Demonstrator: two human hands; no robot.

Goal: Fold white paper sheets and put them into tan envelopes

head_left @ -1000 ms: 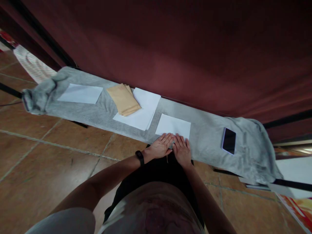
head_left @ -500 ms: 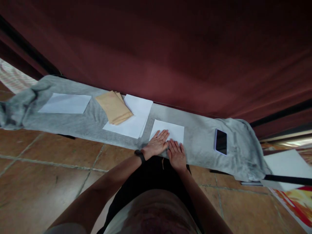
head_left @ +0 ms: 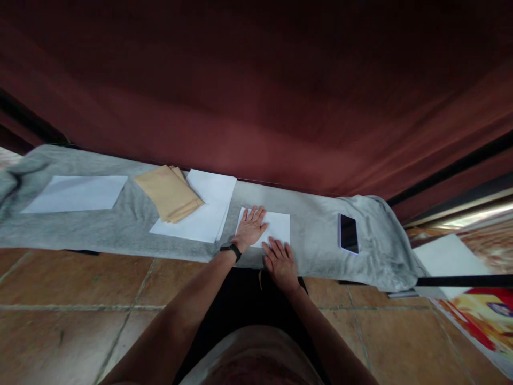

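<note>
A small white sheet [head_left: 278, 224] lies on the grey cloth [head_left: 316, 219] in front of me. Flat on its left part rests my left hand [head_left: 250, 229], fingers spread, with a black band on the wrist. My right hand [head_left: 281, 262] lies near the sheet's lower edge with its fingers apart and its fingertips by that edge. To the left are larger white sheets [head_left: 216, 200], partly covered by brown envelopes [head_left: 170, 193].
Another white sheet [head_left: 80, 193] lies at the far left of the cloth. A phone [head_left: 348, 233] lies on the right. Dark red fabric [head_left: 248, 96] hangs behind. Beyond the right end are a white board [head_left: 449, 262] and a colourful printed sheet [head_left: 481, 315].
The camera view has shifted. My left hand has slid up and left over the sheet, and my right hand has drawn down toward its lower edge.
</note>
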